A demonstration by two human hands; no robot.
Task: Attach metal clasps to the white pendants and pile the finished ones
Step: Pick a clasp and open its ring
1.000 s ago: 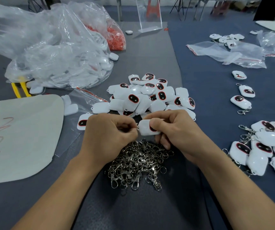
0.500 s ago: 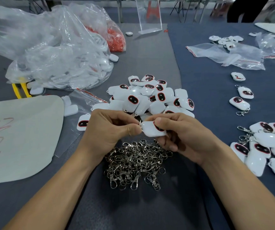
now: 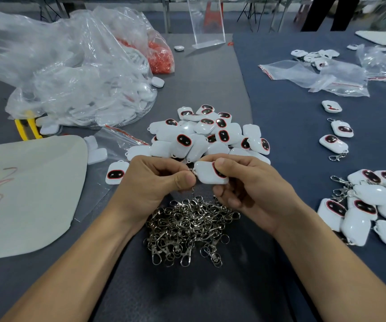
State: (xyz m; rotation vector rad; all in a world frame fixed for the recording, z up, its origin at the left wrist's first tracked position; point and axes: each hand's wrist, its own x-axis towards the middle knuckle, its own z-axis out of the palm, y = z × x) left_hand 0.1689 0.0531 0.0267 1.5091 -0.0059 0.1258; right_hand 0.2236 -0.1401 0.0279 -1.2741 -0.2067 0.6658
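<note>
Grey cloth tabletop (image 3: 210, 84); heap of loose silver metal clasps (image 3: 187, 228) lies under both hands. Right hand (image 3: 252, 189) pinches a white rounded plastic pendant (image 3: 207, 177) above it; left hand (image 3: 154, 182) pinches what seems a clasp ring (image 3: 191, 171) at the pendant's corner. Clasped white pendants (image 3: 368, 205) pile at right.

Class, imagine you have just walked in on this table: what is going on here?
A person is fitting a metal clasp to a white pendant. The right hand grips the pendant, and the left hand pinches the clasp's ring at its corner. Whether the ring is through cannot be seen. Loose clasps lie heaped below the hands, unclasped pendants beyond them, and finished pendants are piled at the right.
</note>
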